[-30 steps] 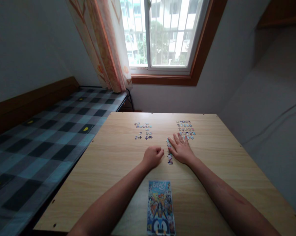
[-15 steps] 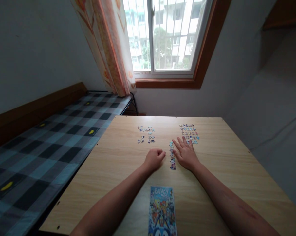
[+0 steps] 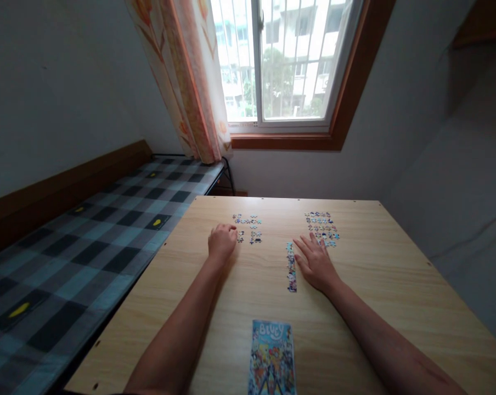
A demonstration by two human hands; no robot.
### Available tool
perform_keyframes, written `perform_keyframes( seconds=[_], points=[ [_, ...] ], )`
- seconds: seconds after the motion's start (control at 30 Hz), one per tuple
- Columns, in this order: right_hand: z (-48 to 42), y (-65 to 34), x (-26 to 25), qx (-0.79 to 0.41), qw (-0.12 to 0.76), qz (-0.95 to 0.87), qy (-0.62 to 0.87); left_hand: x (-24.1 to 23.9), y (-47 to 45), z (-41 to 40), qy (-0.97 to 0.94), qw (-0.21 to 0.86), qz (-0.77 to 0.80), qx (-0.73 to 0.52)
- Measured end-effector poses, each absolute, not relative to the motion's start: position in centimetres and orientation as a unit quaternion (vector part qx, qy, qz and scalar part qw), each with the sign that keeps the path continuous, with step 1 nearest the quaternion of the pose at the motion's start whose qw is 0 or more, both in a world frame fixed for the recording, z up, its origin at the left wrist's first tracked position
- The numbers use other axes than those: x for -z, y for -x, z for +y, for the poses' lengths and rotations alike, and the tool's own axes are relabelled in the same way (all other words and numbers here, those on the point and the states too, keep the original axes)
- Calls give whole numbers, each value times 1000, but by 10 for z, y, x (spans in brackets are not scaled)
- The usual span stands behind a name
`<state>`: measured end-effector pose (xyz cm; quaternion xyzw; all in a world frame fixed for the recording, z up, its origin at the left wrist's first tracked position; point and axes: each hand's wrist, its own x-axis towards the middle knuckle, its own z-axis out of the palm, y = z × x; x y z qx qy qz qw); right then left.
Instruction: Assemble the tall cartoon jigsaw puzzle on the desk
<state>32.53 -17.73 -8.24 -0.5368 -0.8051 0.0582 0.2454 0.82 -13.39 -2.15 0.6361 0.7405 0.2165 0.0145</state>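
My left hand (image 3: 223,241) is at the left edge of a loose group of jigsaw pieces (image 3: 255,235). Its fingers are curled together, and whatever they may hold is hidden. Flat on the table lies my right hand (image 3: 317,260), fingers spread, just right of a narrow joined strip of jigsaw pieces (image 3: 291,269). Its thumb and index finger are close to the strip's edge. Beyond its fingertips are several rows of loose jigsaw pieces (image 3: 320,219). A blue picture sheet reading "Bluey" (image 3: 272,356) lies nearest me, below the strip.
The pieces and picture lie on a light wooden table (image 3: 240,307). Left of it stands a bed with a checked cover (image 3: 87,263). A window (image 3: 293,66) with a patterned curtain (image 3: 186,82) is beyond the table's far edge.
My left hand has moved left and away from me, from beside the strip to the left group of pieces. My right hand stays beside the strip. The view has shifted slightly.
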Motion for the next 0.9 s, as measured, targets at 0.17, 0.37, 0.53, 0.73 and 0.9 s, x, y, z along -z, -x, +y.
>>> perform_keyframes(
  seconds=[0.17, 0.37, 0.53, 0.73, 0.9],
  points=[
    [-177, -327, 80, -27, 319, -809, 493, 37, -24, -143, -648, -13, 735, -201],
    [-181, -326, 74, -15, 366, -804, 468, 45, -20, -144, -649, -16, 734, -201],
    [-181, -326, 74, -11, 372, -805, 462, 54, -12, -140, -652, -26, 732, -196],
    [-181, -327, 75, -16, 369, -806, 462, 57, -13, -138, -650, -41, 738, -174],
    [-182, -327, 74, -25, 372, -805, 462, 46, 2, -139, -605, -55, 777, -166]
  ],
)
